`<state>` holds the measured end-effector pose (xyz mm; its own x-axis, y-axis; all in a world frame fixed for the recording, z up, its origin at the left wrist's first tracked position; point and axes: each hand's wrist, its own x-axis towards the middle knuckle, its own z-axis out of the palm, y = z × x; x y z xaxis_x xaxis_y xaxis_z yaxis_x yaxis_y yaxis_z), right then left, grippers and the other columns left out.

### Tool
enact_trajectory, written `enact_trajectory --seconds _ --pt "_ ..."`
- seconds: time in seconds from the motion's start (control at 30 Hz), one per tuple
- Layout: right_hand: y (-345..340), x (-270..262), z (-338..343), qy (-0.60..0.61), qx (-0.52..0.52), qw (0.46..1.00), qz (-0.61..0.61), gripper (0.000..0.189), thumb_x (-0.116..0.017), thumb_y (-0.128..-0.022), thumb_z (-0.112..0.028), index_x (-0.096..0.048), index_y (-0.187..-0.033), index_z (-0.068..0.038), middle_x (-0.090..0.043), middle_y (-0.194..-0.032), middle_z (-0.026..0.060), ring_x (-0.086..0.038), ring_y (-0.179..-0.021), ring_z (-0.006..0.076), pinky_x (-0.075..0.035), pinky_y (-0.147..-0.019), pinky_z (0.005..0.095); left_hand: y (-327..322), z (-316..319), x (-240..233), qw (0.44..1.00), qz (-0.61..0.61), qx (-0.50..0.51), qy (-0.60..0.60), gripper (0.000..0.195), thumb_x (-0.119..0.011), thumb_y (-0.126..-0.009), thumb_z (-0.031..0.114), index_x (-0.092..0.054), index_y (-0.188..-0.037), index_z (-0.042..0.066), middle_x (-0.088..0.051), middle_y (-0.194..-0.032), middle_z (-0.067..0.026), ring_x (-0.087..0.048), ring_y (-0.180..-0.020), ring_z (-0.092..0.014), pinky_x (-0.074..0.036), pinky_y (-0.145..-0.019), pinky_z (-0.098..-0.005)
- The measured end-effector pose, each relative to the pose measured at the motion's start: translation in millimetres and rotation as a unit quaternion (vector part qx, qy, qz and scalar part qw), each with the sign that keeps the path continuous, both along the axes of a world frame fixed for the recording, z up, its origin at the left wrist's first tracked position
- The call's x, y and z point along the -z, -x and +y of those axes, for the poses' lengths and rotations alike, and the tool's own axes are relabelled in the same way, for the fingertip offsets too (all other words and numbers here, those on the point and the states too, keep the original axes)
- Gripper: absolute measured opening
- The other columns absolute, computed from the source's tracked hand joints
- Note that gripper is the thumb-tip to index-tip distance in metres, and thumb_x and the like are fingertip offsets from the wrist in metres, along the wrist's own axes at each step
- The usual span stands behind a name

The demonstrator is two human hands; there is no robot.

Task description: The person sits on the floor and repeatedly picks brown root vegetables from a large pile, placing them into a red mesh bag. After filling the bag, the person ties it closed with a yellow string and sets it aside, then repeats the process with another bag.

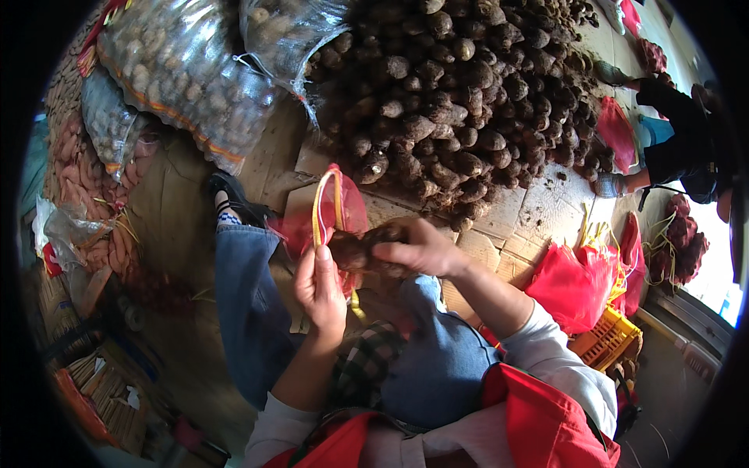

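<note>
My left hand [322, 289] grips the yellow-edged rim of a red mesh bag [351, 202], its thumb up against the edge. The bag's mouth stands open above and beside the hand. My right hand [424, 251] is closed around several brown taro corms [374, 248] at the bag's mouth; the fingers' far side is hidden. Whether the corms are inside the mesh or in front of it, I cannot tell. Beyond my hands lies a large heap of taro corms [462, 117] on flattened cardboard [497, 216].
Large clear sacks of round produce [181, 76] stand at the upper left. Red mesh bags [576, 281] lie on a yellow plastic crate [608, 336] at the right. A co-worker's gloved hands [608, 185] reach in at the heap's right edge. Sweet potatoes [73, 169] are piled far left.
</note>
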<state>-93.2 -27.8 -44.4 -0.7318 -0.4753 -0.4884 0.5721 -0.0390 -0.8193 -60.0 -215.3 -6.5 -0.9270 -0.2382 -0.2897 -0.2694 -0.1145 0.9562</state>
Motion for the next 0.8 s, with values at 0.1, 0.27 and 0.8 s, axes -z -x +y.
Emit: enact_trajectory --seconds 0.1,0.27,0.8 --pt "3.9 1.4 -31.2 -0.039 0.026 0.998 0.040 0.043 -0.070 -0.085 -0.035 -0.065 -0.108 0.000 -0.069 -0.090 0.0062 -0.061 -0.079 0.0152 -0.051 -0.077 0.0314 -9.6 10.3 -13.0 0.997 0.021 0.057 0.037 0.025 -0.051 -0.101 0.015 -0.065 -0.115 -0.001 -0.048 -0.067 0.0071 -0.037 -0.057 0.000 -0.027 -0.050 -0.0189" --pt "7.5 26.8 -80.5 -0.006 0.201 0.979 -0.022 0.041 -0.075 -0.079 -0.021 -0.061 -0.111 0.001 -0.068 -0.098 0.0185 -0.065 -0.089 0.0244 -0.051 -0.080 0.0383 -18.4 24.8 -21.8 0.995 0.000 0.101 -0.007 0.028 -0.051 -0.100 0.015 -0.064 -0.116 -0.004 -0.047 -0.068 0.0044 -0.037 -0.056 -0.002 -0.029 -0.050 -0.0198" --pt "88.9 103.4 130.0 -0.707 0.144 0.691 0.034 0.090 -0.070 -0.076 -0.060 -0.037 -0.145 -0.012 -0.021 -0.153 0.0251 -0.028 -0.138 0.0416 -0.039 -0.105 0.0521 -1.7 18.9 12.5 0.981 -0.159 0.010 -0.107 0.029 -0.050 -0.102 0.023 -0.065 -0.118 0.005 -0.033 -0.061 0.0092 -0.026 -0.049 0.000 -0.018 -0.044 -0.0191"
